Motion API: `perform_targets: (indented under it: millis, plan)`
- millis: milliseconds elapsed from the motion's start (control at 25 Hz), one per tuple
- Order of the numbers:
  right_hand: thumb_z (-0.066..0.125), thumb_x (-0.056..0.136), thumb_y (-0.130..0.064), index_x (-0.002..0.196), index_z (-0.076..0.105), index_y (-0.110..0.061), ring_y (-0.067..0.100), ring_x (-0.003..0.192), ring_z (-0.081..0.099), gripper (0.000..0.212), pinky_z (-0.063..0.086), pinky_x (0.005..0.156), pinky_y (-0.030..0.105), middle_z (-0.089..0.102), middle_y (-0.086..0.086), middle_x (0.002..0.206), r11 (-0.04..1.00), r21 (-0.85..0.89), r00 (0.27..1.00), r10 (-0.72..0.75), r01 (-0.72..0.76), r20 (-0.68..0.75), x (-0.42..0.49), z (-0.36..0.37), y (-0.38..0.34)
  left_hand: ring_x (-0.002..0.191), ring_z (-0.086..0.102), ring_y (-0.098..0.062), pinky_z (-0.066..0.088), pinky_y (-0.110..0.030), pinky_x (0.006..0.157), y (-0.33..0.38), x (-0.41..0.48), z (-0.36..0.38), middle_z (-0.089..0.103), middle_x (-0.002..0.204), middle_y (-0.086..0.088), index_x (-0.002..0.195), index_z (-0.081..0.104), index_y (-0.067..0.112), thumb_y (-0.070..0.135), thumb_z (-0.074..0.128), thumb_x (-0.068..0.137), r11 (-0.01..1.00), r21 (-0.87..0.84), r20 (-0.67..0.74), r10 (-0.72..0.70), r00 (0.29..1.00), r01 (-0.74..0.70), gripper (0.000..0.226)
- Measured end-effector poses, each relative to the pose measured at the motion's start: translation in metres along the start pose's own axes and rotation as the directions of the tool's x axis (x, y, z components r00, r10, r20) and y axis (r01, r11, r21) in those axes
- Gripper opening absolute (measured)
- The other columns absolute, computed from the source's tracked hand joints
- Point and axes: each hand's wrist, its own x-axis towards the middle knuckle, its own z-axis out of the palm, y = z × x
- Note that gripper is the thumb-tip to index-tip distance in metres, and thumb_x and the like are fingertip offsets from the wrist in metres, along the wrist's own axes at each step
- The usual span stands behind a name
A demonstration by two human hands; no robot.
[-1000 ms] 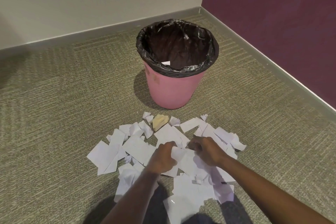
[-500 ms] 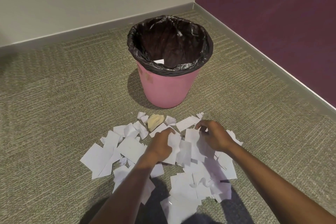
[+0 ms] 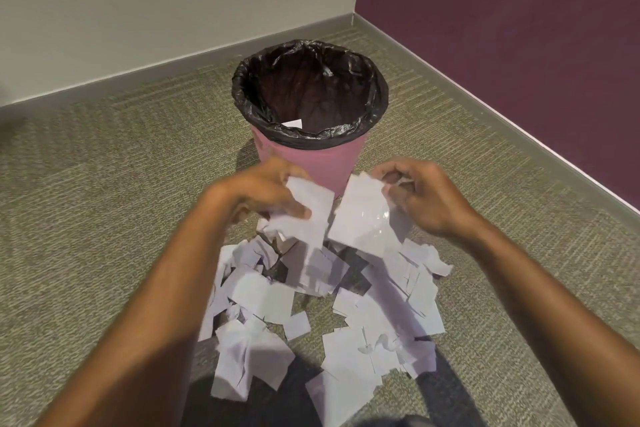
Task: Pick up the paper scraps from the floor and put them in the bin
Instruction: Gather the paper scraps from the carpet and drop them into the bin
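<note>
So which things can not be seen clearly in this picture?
Head view only:
- Bottom of the pink bin: hidden by its near rim; one white scrap shows.
- Scraps held by the left hand and right hand: motion-blurred, count unclear.
- Floor pile: near edge covered by both forearms.

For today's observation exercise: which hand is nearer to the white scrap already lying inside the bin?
Left. The left hand is just below the scrap in the bin; the right hand is farther off to its right.
</note>
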Motion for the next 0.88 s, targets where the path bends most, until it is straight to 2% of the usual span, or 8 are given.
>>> perform_targets:
  millis: [80, 160, 320, 480, 600, 720, 800, 880]
  plan:
    - [0.055, 0.092, 0.003, 0.106, 0.066, -0.022, 0.011, 0.095, 0.061, 0.031, 0.055, 0.075, 0.028, 0.061, -0.004, 0.105, 0.990, 0.139, 0.999, 0.018, -0.011, -0.051, 0.010, -0.012, -0.022, 0.087, 0.073, -0.024, 0.061, -0.038, 0.071, 0.017, -0.012, -0.033, 0.075, 0.097, -0.005, 0.105, 0.070, 0.017, 0.007, 0.080, 0.063, 0.989, -0.136, -0.053, 0.060, 0.997, -0.066, 0.044]
    - [0.056, 0.092, 0.003, 0.103, 0.066, -0.020, 0.012, 0.089, 0.062, 0.027, 0.053, 0.067, 0.024, 0.062, -0.001, 0.104, 0.975, 0.223, 0.988, 0.022, 0.013, -0.151, 0.026, -0.020, -0.039, 0.089, 0.073, -0.022, 0.060, -0.032, 0.066, 0.034, -0.010, -0.057, 0.074, 0.102, -0.005, 0.109, 0.068, 0.017, 0.010, 0.081, 0.058, 0.944, -0.287, -0.220, 0.100, 0.970, -0.162, 0.053]
    - [0.059, 0.093, -0.001, 0.095, 0.064, -0.018, 0.010, 0.085, 0.061, 0.018, 0.051, 0.065, 0.021, 0.064, -0.004, 0.095, 0.977, 0.211, 0.938, 0.057, 0.018, -0.342, 0.070, -0.012, -0.059, 0.087, 0.071, -0.026, 0.061, -0.032, 0.060, 0.061, 0.024, -0.065, 0.064, 0.112, -0.012, 0.120, 0.058, 0.010, -0.003, 0.080, 0.069, 0.908, -0.347, -0.562, -0.001, 0.827, -0.235, 0.057]
    - [0.054, 0.092, 0.003, 0.090, 0.059, -0.011, 0.023, 0.093, 0.067, 0.015, 0.062, 0.074, 0.035, 0.063, 0.009, 0.100, 0.920, 0.387, 0.927, 0.196, -0.061, -0.320, 0.104, 0.003, -0.066, 0.075, 0.071, -0.023, 0.060, -0.030, 0.051, 0.067, 0.047, -0.059, 0.058, 0.109, -0.012, 0.129, 0.042, 0.005, 0.010, 0.079, 0.078, 0.894, -0.401, -0.593, -0.090, 0.800, -0.197, 0.063]
    - [0.054, 0.093, 0.001, 0.095, 0.058, -0.009, 0.030, 0.086, 0.073, 0.011, 0.063, 0.074, 0.041, 0.066, 0.016, 0.097, 0.871, 0.489, 0.937, 0.208, -0.047, -0.281, 0.111, 0.006, -0.064, 0.056, 0.070, -0.018, 0.060, -0.029, 0.052, 0.065, 0.050, -0.057, 0.061, 0.091, -0.011, 0.113, 0.042, 0.011, 0.019, 0.073, 0.085, 0.890, -0.400, -0.613, -0.081, 0.786, -0.221, 0.043]
    - [0.050, 0.094, 0.004, 0.103, 0.057, -0.005, 0.026, 0.082, 0.074, 0.014, 0.063, 0.075, 0.039, 0.062, 0.012, 0.097, 0.882, 0.470, 0.946, 0.169, -0.019, -0.277, 0.105, 0.008, -0.058, 0.055, 0.069, -0.021, 0.060, -0.030, 0.051, 0.053, 0.048, -0.051, 0.063, 0.079, -0.016, 0.108, 0.051, 0.005, 0.020, 0.070, 0.088, 0.907, -0.338, -0.669, -0.042, 0.742, -0.253, 0.031]
    - [0.049, 0.093, 0.006, 0.102, 0.060, -0.007, 0.021, 0.079, 0.071, 0.019, 0.063, 0.070, 0.034, 0.063, 0.010, 0.099, 0.908, 0.419, 0.944, 0.135, 0.003, -0.301, 0.097, 0.006, -0.050, 0.046, 0.063, -0.012, 0.053, -0.022, 0.044, 0.037, 0.043, -0.045, 0.065, 0.066, -0.011, 0.089, 0.065, 0.003, 0.021, 0.066, 0.090, 0.920, -0.215, -0.782, 0.039, 0.622, -0.329, 0.018]
    - [0.053, 0.092, 0.005, 0.096, 0.063, -0.015, 0.016, 0.081, 0.068, 0.022, 0.060, 0.065, 0.026, 0.065, 0.005, 0.096, 0.940, 0.342, 0.932, 0.115, 0.010, -0.343, 0.085, 0.002, -0.034, 0.039, 0.051, -0.004, 0.043, -0.015, 0.041, 0.012, 0.038, -0.035, 0.058, 0.052, 0.001, 0.064, 0.064, 0.009, 0.023, 0.061, 0.091, 0.944, -0.045, -0.928, 0.082, 0.364, -0.327, 0.030]
